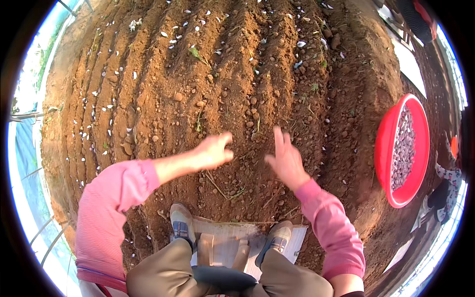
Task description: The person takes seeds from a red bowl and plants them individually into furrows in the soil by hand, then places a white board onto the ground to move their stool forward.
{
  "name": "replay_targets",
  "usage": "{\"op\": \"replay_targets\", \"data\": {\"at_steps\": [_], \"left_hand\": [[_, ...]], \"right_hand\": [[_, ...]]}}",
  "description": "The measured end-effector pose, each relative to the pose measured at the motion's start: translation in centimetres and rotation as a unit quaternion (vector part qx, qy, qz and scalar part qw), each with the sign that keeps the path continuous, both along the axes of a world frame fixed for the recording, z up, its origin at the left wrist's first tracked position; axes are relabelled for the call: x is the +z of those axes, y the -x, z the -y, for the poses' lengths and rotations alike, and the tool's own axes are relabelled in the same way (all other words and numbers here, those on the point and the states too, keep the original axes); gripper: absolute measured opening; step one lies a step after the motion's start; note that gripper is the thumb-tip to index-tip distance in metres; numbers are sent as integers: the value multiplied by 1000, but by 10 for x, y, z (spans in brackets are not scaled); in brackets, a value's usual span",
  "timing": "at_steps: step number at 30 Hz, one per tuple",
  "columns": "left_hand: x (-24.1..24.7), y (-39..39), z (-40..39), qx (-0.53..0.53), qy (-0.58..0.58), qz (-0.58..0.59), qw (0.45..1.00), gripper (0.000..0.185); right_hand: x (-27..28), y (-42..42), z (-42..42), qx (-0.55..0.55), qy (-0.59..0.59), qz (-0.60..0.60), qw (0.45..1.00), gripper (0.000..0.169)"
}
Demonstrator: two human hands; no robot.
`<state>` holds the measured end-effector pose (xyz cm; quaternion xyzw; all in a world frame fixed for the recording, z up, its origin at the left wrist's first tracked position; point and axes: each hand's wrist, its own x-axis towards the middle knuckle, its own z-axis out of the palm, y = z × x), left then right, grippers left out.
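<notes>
My left hand [214, 150] hovers over the furrowed brown soil [237, 111], thumb and forefinger apart, with nothing visible between them. To its right my right hand [285, 157] is held over the same soil, thumb spread from the fingers, and nothing shows in it. Both hands are slightly blurred. Garlic cloves [134, 75] lie scattered along the furrows to the left and farther up. More cloves [403, 148] fill part of a red plastic basin [382, 148] at the right, tilted in view.
My shoes [181, 222] rest on a pale board [222, 237] beside a low seat with wooden legs [242, 254]. Plastic sheeting [26, 144] and thin poles border the left. People are partly visible at the right rim, one with a patterned sleeve [451, 185]. Small clods and green weeds [195, 53] dot the soil.
</notes>
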<state>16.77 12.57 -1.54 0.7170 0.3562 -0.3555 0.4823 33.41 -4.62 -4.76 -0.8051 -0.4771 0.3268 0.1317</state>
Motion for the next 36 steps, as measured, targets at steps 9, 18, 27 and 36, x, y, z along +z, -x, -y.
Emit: {"op": "replay_targets", "data": {"at_steps": [9, 18, 27, 36], "left_hand": [[-71, -95, -71, 60, -347, 242, 904, 62], [-49, -115, -40, 18, -206, 317, 926, 50], [-50, -119, 8, -190, -207, 258, 924, 52], [-50, -39, 83, -436, -224, 294, 820, 61]], "right_hand": [[-50, -58, -133, -69, -146, 134, 978, 72], [-64, -168, -100, 15, -226, 248, 942, 35], [-64, -142, -6, 18, -110, 250, 962, 53], [-23, -30, 127, 53, -85, 147, 984, 64]]}}
